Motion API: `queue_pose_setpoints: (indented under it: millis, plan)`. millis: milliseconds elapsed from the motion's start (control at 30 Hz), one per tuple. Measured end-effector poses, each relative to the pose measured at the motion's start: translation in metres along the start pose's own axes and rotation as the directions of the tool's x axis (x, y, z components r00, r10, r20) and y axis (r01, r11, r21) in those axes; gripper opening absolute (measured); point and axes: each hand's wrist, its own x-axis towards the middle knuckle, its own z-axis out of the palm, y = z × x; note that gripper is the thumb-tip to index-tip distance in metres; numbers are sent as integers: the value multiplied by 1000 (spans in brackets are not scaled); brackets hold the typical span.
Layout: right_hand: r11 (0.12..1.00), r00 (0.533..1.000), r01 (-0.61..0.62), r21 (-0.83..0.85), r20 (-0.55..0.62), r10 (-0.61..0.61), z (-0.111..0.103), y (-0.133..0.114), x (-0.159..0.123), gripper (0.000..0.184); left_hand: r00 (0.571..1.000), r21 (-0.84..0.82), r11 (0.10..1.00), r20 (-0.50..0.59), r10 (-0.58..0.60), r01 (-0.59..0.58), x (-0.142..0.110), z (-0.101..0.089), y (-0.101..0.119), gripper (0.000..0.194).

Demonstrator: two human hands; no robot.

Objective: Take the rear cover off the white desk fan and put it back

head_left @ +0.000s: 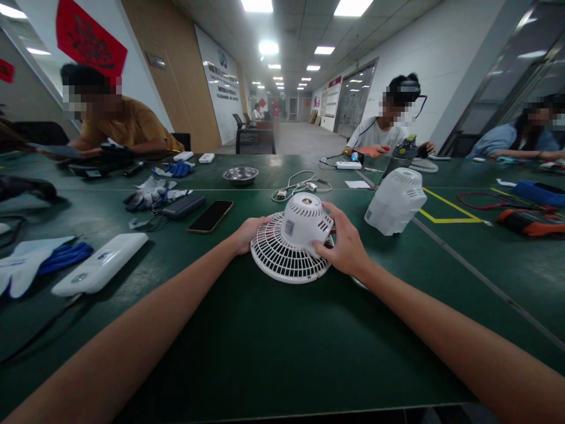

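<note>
In front of me a white fan head with a round slatted grille faces down, close above or on the green table; I cannot tell which. Its motor housing points up and bears a small square label. My left hand grips the grille's left rim, fingertips partly hidden behind it. Around the housing's right side my right hand is closed, thumb in front and fingers behind. To the right stands a white plastic fan base, apart from both hands.
Left lie a phone, a dark power bank, a white device with a cable, and gloves. Beyond the fan are a metal bowl and a coiled white cable. An orange meter lies right. Several people sit around.
</note>
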Motion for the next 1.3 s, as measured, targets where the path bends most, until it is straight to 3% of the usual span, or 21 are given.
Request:
queue_pose_setpoints:
  millis: [367,700,833,900,1000,1067,1133,1300]
  plan:
    - [999,999,-18,-29,-27,17,-2,-4,0,87,1000,72,997,-12,10,-9,1,-1,0,11]
    - [996,996,-41,81,77,35,-1,-1,0,97,999,60,998,-42,35,-32,-3,6,0,8]
    - [994,995,-67,88,81,60,-2,-1,1,95,991,215,968,-22,135,-128,-1,4,-2,22]
    - [993,995,-71,100,79,63,-2,2,2,96,952,443,854,-3,307,-274,-4,2,0,38]
    - [987,992,-83,137,104,69,-1,8,3,96,804,755,432,205,559,-493,-14,6,9,54]
    - [982,989,-98,162,127,77,-1,13,3,95,753,784,224,408,517,-579,-24,13,16,57]
    - [978,987,-104,182,142,79,-3,17,3,94,764,790,142,504,403,-596,-33,23,23,61]
    - [958,979,-82,275,202,26,-8,20,3,89,752,785,69,560,347,-616,-43,40,36,67]
